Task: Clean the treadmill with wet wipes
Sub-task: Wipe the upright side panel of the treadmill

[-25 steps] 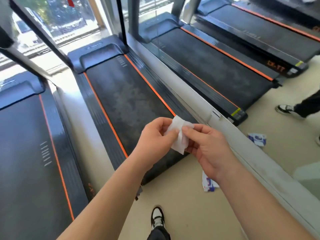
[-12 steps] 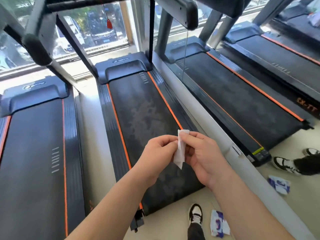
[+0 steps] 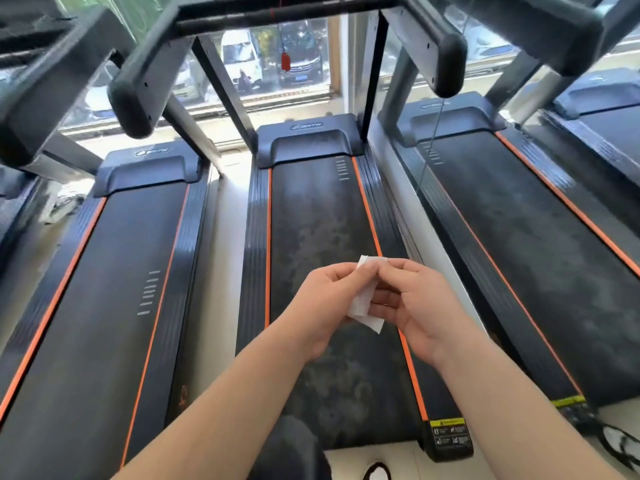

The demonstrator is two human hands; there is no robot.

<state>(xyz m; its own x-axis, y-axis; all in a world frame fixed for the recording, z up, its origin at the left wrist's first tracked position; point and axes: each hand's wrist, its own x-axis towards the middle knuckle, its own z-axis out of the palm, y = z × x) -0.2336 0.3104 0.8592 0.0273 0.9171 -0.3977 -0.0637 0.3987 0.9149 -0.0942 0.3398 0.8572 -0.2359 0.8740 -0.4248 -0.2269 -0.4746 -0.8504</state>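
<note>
The wipe (image 3: 364, 303) was a small folded white sheet, held in the air between both hands above the near half of the treadmill (image 3: 258, 237). It hung limp, its lower corner drooping free. I judged it very light, soft and damp, likely to cling to itself and to tear if pulled hard. Its layers would best be taken at an edge or corner and peeled apart, then bunched flat under the fingers for wiping.

The left hand (image 3: 323, 306) pinched the upper edge with thumb and forefinger. The right hand (image 3: 420, 306) pinched the same edge just beside it, its other fingers curled behind the sheet. The fingertips of the two hands almost touched. It looked like unfolding, with no wiping begun.

Below them the belt (image 3: 311, 216) showed pale blotchy marks along its length, between orange stripes. A yellow warning label (image 3: 448, 432) sat on the rear right corner. Two dark handrails (image 3: 138, 81) reached towards the camera overhead, and a red tag (image 3: 285, 61) hung between them in front of the window (image 3: 304, 81). Other treadmills (image 3: 121, 271) stood on both sides.
</note>
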